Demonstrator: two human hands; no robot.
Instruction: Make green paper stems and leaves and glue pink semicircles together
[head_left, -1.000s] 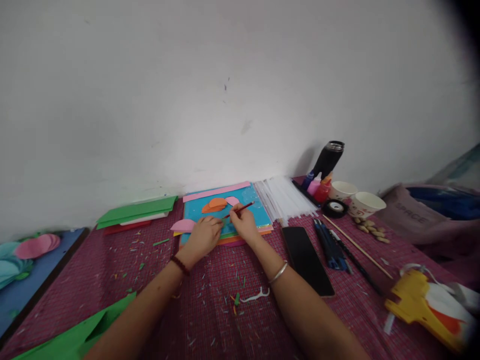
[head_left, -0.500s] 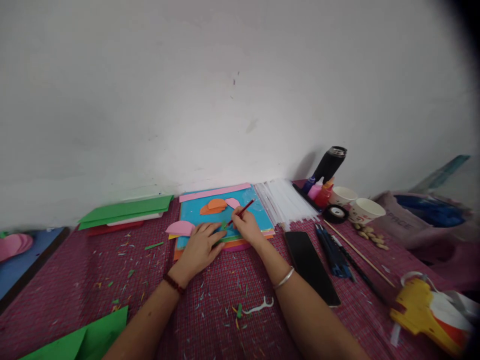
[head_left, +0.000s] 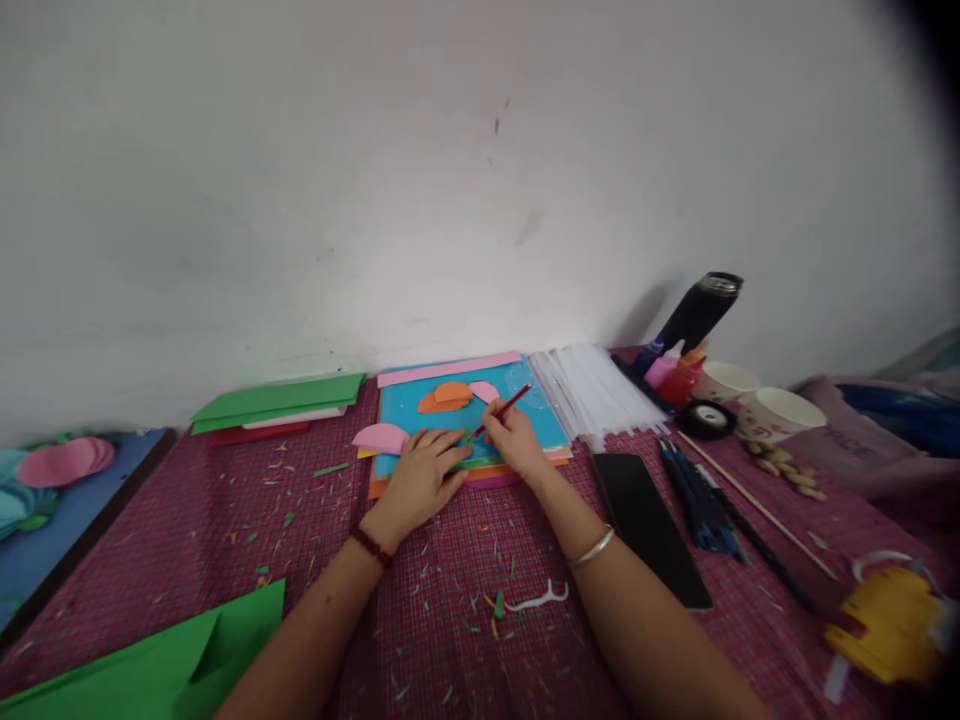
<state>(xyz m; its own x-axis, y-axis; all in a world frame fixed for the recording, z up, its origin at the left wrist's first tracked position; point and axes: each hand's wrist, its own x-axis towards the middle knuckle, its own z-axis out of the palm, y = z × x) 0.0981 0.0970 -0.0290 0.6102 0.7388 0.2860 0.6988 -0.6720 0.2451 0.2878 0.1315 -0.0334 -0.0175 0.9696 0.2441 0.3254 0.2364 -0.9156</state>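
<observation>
A dark red pencil (head_left: 514, 399) is held in my right hand (head_left: 513, 441), its upper end slanting up to the right and its tip low over a small green piece (head_left: 468, 437). My left hand (head_left: 427, 475) lies flat with fingers stretched, its fingertips beside that green piece on the blue sheet (head_left: 401, 402). A pink half-round paper (head_left: 381, 437) sticks out left of my left hand. Orange cut papers (head_left: 448, 397) and a small pink piece (head_left: 484, 391) lie just beyond my hands. Coloured sheets under the blue one show at its near edge.
Green folded sheets (head_left: 281, 399) lie left, another green sheet (head_left: 150, 655) nearer. Right stand a phone (head_left: 649, 530), pens (head_left: 697, 505), a wooden stick (head_left: 757, 505), paper cups (head_left: 784, 412), a black bottle (head_left: 701, 308) and a yellow glue gun (head_left: 885, 622). White strips (head_left: 596, 395) lie by the wall.
The whole view has shifted, so things appear further right, and more of the blue board at the left shows. Both hands keep nearly the same pose on the papers, pencil still in my right hand.
</observation>
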